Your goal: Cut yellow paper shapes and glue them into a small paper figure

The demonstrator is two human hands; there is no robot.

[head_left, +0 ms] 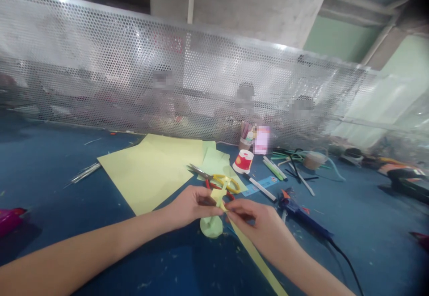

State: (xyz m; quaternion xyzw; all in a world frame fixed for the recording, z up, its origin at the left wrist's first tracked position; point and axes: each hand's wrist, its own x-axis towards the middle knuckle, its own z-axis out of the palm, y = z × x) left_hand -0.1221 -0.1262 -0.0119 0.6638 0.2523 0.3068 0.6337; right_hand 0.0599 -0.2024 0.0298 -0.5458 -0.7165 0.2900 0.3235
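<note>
My left hand (197,202) is closed, pinching the stem of a small pale green paper figure with a round disc base (212,227). A long, narrow yellow paper strip (256,255) reaches from the figure down past my right wrist to the bottom edge. My right hand (250,213) pinches the strip's upper end against the figure; my fingers partly hide where they meet. Just beyond the fingers lie scissors with yellow handles (228,182) and a red-handled tool (214,188), overlapping each other.
Large yellow paper (150,166) and green paper (216,159) lie ahead. A red-and-white spool (244,162), a white pen (263,188), a blue ruler (261,185) and a corded blue glue gun (304,215) are to the right. A perforated metal screen (117,81) stands behind.
</note>
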